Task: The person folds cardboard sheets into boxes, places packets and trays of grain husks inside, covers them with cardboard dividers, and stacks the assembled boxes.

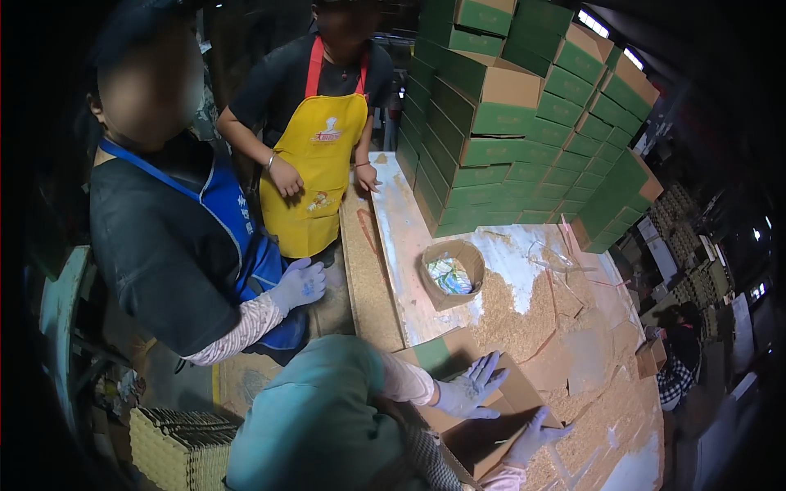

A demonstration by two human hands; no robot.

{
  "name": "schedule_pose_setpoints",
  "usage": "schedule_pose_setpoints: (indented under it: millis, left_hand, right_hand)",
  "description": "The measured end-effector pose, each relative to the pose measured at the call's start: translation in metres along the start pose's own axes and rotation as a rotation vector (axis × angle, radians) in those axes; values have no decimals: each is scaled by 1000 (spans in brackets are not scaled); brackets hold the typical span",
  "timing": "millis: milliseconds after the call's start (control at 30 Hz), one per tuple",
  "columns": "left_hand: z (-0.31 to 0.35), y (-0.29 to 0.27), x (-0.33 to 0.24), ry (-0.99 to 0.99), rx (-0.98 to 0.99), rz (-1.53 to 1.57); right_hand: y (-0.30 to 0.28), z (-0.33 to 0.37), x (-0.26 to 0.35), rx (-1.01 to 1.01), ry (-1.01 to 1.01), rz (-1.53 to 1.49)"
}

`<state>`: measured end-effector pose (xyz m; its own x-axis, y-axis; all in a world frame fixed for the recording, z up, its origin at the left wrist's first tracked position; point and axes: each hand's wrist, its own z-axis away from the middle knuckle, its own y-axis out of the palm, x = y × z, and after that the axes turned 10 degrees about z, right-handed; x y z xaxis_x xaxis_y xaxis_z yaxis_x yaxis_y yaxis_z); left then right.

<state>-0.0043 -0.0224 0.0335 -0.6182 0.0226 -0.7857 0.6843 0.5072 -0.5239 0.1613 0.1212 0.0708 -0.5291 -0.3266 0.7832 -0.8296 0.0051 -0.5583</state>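
An open cardboard box (518, 391), brown inside with a green outer side, is in front of me at the table's near end. My left hand (465, 394), in a pale lavender glove, reaches across its left part with the fingers spread and nothing in them. At the box's right side is my right hand (530, 439), gloved alike, its fingers stretched out; whether it presses on the cardboard I cannot tell. The box's dark inside is partly hidden. Beyond the box stands a round brown tub (435, 288) with blue-and-white crumpled packaging in it.
Green boxes (499, 155) rise in tall stacks at the table's far end. Shavings (512, 315) cover much of the tabletop. Two co-workers stand left, one in a blue apron (237, 221), one in a yellow apron (315, 164). Stacked moulded trays (176, 450) sit lower left.
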Motion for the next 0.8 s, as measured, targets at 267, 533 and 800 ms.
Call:
schedule_pose_setpoints:
  millis: [267, 533, 800]
  left_hand:
    - [-66, -77, -29, 413, 372, -630]
    - [-21, -53, 28, 629, 646, -129]
    - [-7, -57, -15, 658, 643, -174]
  right_hand:
    - [2, 40, -37, 108, -199, 701]
    - [-96, 133, 43, 47, -443, 366]
    - [-41, 127, -39, -31, 335, -113]
